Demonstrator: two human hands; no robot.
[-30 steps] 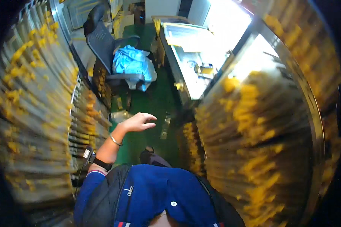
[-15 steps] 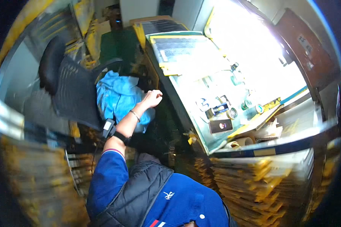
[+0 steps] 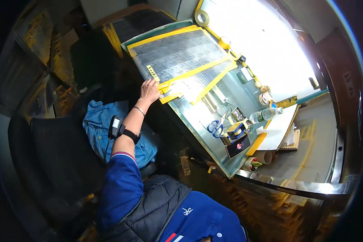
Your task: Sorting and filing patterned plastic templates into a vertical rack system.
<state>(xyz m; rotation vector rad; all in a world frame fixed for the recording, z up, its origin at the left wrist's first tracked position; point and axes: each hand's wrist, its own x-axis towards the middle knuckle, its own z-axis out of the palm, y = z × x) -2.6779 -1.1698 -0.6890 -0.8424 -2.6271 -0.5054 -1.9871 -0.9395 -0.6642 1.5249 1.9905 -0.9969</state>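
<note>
While the left arm in its blue sleeve stretches forward, the left hand rests with fingers spread and flat at the near edge of the glass-covered green tabletop, gripping nothing and touching the yellow-taped corner of a large grey mesh-patterned sheet (a thin bracelet and a black wrist device sit on that arm). The right hand is out of view. Further along the tabletop lie blue-handled scissors, a clear plastic bottle and a roll of tape. A crumpled blue cloth lies on the black chair beneath the arm.
</note>
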